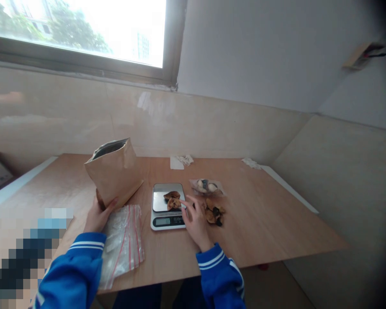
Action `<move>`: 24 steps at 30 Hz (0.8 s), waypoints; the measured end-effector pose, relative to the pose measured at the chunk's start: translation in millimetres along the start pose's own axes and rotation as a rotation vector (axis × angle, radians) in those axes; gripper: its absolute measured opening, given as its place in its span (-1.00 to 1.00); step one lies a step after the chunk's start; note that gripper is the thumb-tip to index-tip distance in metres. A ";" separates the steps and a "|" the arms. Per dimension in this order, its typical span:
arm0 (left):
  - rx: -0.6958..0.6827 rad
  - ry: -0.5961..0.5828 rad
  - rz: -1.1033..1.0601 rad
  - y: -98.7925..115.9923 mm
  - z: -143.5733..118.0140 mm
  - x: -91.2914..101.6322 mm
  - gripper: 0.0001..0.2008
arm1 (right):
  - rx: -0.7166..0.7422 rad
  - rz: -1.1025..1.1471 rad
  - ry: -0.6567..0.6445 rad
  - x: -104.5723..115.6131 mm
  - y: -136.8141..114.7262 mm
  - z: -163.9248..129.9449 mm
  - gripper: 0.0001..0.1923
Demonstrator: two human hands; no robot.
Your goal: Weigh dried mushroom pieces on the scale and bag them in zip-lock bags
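Observation:
A brown kraft paper pouch (116, 176) stands tilted with its mouth open at the top; my left hand (100, 212) grips its lower part. Close by on the right is a kitchen scale (159, 204) with a steel plate and a small display. Two or so dried, curled brown pieces (173, 203), perhaps peel, lie on the plate. My right hand (195, 221) reaches over the scale's right edge, fingers apart, a fingertip at these pieces; contact is hard to tell. More dried brown pieces (215, 212) are heaped on the table beside it, partly behind the hand.
Clear zip bags (125, 244) with red seal lines lie under my left forearm. Behind the heap is a clear packet (207, 187) with pale and dark contents. Crumpled tissue (184, 160) sits at the wooden table's (263, 214) back edge, against the wall. Pixelation covers the lower left.

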State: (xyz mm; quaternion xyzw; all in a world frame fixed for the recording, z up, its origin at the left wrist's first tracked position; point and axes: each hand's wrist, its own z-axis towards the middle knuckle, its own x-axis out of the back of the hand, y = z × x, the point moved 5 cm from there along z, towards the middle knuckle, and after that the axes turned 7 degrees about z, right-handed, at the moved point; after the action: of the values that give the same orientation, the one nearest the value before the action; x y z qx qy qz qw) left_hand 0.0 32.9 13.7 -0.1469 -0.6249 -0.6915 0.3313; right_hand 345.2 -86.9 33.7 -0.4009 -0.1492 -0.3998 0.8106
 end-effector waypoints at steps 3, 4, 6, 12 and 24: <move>-0.030 0.002 0.004 2.1 -1.2 1.0 -0.15 | 0.027 -0.049 -0.032 -5.0 -2.3 0.5 -0.63; -0.046 0.002 -0.001 3.2 -1.6 1.3 -0.15 | 0.024 -0.059 -0.032 -4.9 -0.6 -0.6 -0.61; -0.064 0.002 -0.006 4.8 -2.5 1.9 -0.15 | -0.008 -0.070 -0.001 -1.4 6.7 -4.2 -0.60; -0.063 -0.004 -0.008 8.7 -5.3 3.0 -0.15 | -0.132 -0.188 0.050 7.7 33.3 -15.9 -0.65; -0.026 0.008 -0.016 7.4 -6.0 4.2 -0.16 | -0.186 0.002 0.218 13.9 41.2 -18.0 -0.69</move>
State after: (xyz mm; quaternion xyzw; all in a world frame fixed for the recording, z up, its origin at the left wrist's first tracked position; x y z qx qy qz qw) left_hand 2.9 26.0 20.9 -0.1435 -0.6157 -0.7028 0.3263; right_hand 384.2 -93.3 8.3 -0.4286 -0.0220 -0.4521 0.7819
